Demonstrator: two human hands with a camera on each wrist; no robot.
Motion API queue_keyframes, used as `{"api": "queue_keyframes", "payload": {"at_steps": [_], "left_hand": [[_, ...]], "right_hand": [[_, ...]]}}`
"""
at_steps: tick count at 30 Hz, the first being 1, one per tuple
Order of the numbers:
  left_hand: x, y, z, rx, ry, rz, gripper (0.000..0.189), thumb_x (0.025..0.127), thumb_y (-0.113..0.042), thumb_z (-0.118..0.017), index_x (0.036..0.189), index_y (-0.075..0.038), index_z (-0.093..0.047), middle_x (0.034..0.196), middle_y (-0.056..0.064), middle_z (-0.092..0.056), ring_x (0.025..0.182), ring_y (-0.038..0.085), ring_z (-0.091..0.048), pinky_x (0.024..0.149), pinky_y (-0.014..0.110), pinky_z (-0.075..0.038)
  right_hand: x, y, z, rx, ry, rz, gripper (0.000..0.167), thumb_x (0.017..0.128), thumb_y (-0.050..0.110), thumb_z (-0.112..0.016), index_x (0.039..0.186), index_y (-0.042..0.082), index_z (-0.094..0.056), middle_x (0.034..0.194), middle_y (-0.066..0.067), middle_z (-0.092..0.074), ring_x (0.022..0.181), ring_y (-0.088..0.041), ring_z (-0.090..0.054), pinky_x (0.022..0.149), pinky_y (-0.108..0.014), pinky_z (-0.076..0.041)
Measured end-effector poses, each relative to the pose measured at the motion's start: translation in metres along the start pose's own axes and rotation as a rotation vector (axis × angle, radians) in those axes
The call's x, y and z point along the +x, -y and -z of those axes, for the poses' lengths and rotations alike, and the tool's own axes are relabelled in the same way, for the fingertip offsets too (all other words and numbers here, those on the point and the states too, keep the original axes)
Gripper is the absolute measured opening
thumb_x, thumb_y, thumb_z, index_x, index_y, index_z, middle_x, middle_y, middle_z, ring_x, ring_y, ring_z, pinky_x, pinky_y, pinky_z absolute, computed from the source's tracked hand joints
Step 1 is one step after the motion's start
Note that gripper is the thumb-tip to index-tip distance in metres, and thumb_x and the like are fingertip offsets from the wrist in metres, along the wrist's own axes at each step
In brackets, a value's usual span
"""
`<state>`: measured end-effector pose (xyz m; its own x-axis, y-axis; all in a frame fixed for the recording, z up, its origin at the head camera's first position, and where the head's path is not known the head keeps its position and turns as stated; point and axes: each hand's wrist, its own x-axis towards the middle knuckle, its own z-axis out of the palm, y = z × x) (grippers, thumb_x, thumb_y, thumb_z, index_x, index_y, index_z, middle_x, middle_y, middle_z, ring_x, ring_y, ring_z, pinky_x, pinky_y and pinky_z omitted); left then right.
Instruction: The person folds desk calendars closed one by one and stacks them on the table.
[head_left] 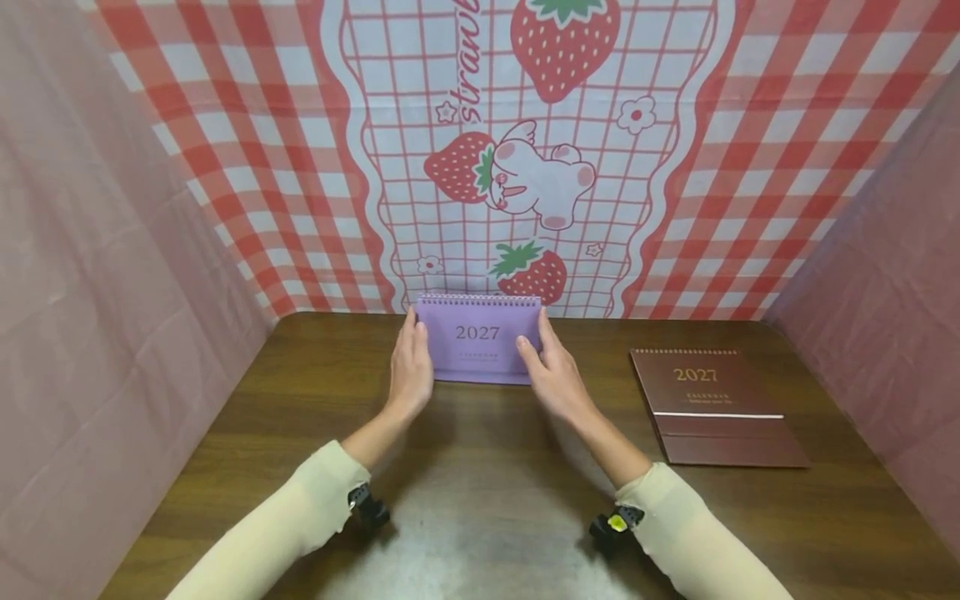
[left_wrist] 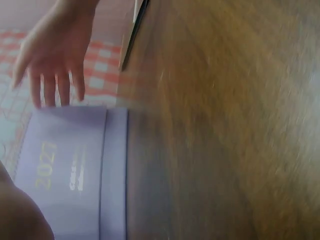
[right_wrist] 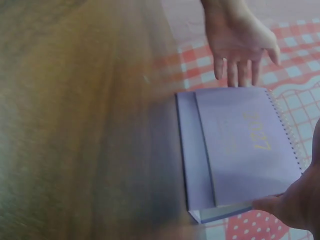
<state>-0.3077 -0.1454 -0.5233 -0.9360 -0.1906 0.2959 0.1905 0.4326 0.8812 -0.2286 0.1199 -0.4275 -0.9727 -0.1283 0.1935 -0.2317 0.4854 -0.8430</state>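
Note:
A purple 2027 desk calendar (head_left: pixel 478 348) stands on its folded base at the far side of the table, its spiral binding along the top. My left hand (head_left: pixel 412 365) is at its left side, with straight fingers along the edge. On the opposite side my right hand (head_left: pixel 556 372) touches the right edge, its thumb overlapping the front cover in the head view. The left wrist view shows the straight fingers of the right hand (left_wrist: pixel 59 60) at the calendar's edge. Seen from the right wrist, the left hand (right_wrist: pixel 239 42) also has extended fingers, tips right at the cover's edge.
A brown 2027 desk calendar (head_left: pixel 711 393) rests on the wooden table (head_left: pixel 480 500) to the right, a white line showing across it. Behind the table hangs a red-checked strawberry cloth (head_left: pixel 480 225). Pink curtains (head_left: pixel 885 250) border both sides.

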Motion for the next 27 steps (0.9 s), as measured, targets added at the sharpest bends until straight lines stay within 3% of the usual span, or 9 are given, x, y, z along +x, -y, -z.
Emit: {"api": "queue_keyframes", "payload": {"at_steps": [2,4,6,7,8,13,19,27], "left_hand": [[-0.005,-0.021,0.011,-0.083,-0.006,-0.006,0.075,0.12,-0.061,-0.023,0.181,-0.017,-0.025,0.188,0.008,-0.03,0.176,0.032,-0.029,0.147,0.053,-0.02],[-0.009,-0.043,0.021,-0.175,-0.004,-0.004,0.073,0.121,-0.051,-0.024,0.18,-0.008,-0.025,0.188,0.014,-0.027,0.177,0.035,-0.024,0.148,0.052,-0.015],[-0.014,-0.065,0.029,-0.254,0.016,0.011,0.071,0.121,-0.042,-0.022,0.179,-0.001,-0.021,0.189,0.019,-0.022,0.178,0.037,-0.019,0.149,0.051,-0.012],[-0.021,-0.085,0.034,-0.278,0.024,0.034,0.068,0.122,-0.037,-0.021,0.178,0.001,-0.019,0.189,0.02,-0.019,0.179,0.039,-0.016,0.149,0.053,-0.011],[-0.021,-0.088,0.034,-0.308,0.035,0.036,0.067,0.122,-0.034,-0.02,0.178,0.002,-0.018,0.189,0.021,-0.017,0.179,0.039,-0.014,0.149,0.052,-0.011],[-0.019,-0.093,0.031,-0.402,0.111,0.048,0.065,0.122,-0.03,-0.014,0.178,0.003,-0.013,0.19,0.023,-0.011,0.179,0.041,-0.011,0.148,0.057,-0.012],[-0.019,-0.091,0.026,-0.352,0.117,0.013,0.065,0.122,-0.029,-0.015,0.176,0.006,-0.02,0.189,0.024,-0.017,0.179,0.04,-0.016,0.148,0.053,-0.015],[-0.022,-0.09,0.024,-0.292,0.135,-0.03,0.063,0.122,-0.025,-0.016,0.176,0.008,-0.019,0.188,0.026,-0.017,0.178,0.042,-0.015,0.148,0.055,-0.014]], "right_hand": [[0.002,0.0,0.004,0.014,-0.005,-0.006,0.081,0.12,0.048,-0.045,0.182,0.015,-0.005,0.192,-0.007,-0.008,0.167,-0.042,-0.044,0.145,-0.055,-0.026],[0.004,0.001,0.006,0.038,0.001,-0.013,0.081,0.12,0.051,-0.043,0.183,0.019,-0.003,0.192,-0.005,-0.006,0.169,-0.041,-0.041,0.146,-0.054,-0.023],[0.007,0.0,0.007,0.066,0.006,-0.022,0.081,0.12,0.053,-0.041,0.183,0.021,-0.002,0.192,-0.005,-0.004,0.177,-0.038,-0.025,0.148,-0.053,-0.016],[0.008,0.0,0.007,0.085,0.008,-0.027,0.08,0.12,0.053,-0.04,0.183,0.022,-0.001,0.192,-0.005,-0.003,0.179,-0.035,-0.017,0.148,-0.052,-0.013],[0.009,0.0,0.007,0.106,0.008,-0.034,0.08,0.12,0.054,-0.04,0.183,0.022,-0.001,0.192,-0.004,-0.002,0.18,-0.033,-0.012,0.149,-0.05,-0.011],[0.013,-0.001,0.004,0.22,0.012,-0.044,0.082,0.121,0.046,-0.046,0.183,0.018,0.0,0.193,-0.006,0.001,0.18,-0.029,-0.009,0.148,-0.046,-0.011],[0.017,-0.001,0.0,0.314,0.009,-0.021,0.091,0.118,0.027,-0.059,0.181,0.011,0.003,0.192,-0.01,0.001,0.18,-0.028,-0.007,0.147,-0.044,-0.013],[0.018,0.0,0.002,0.293,-0.02,-0.015,0.093,0.115,0.02,-0.064,0.18,0.002,-0.001,0.19,-0.022,-0.005,0.179,-0.039,-0.011,0.146,-0.05,-0.017]]}}
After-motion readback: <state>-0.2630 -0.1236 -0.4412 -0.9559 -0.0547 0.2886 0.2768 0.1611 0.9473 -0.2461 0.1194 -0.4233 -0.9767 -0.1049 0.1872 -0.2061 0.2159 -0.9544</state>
